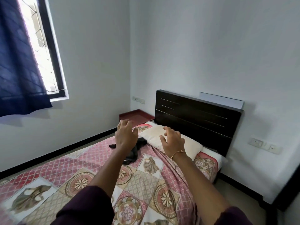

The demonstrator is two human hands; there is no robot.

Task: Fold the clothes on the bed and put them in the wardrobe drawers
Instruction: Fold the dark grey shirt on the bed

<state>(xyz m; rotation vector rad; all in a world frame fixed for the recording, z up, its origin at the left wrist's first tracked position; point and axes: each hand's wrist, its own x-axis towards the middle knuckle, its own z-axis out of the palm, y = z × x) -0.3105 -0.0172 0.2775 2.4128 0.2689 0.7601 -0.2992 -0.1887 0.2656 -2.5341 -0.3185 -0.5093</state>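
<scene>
Both arms stretch forward over the bed [90,161], which is covered by a pink patchwork bedspread [78,163] with floral medallions. The left hand [125,135] is raised above the bedspread with its fingers [128,123] spread and loosely curved, holding nothing; a ring shows on one finger. The right hand [172,141] hovers in front of the cream pillow [155,135], its fingers [169,129] likewise spread, bent at the tips and empty, with a thin gold bangle [178,152] at the wrist. A crumpled black garment [134,149] lies on the bedspread just beside the pillow, partly hidden behind the left wrist and between the two hands. A dark wooden headboard [194,117] stands behind the pillow, a red bedside shelf [136,115] sits in the corner, and a blue curtain [17,62] hangs at the window [42,46].
</scene>
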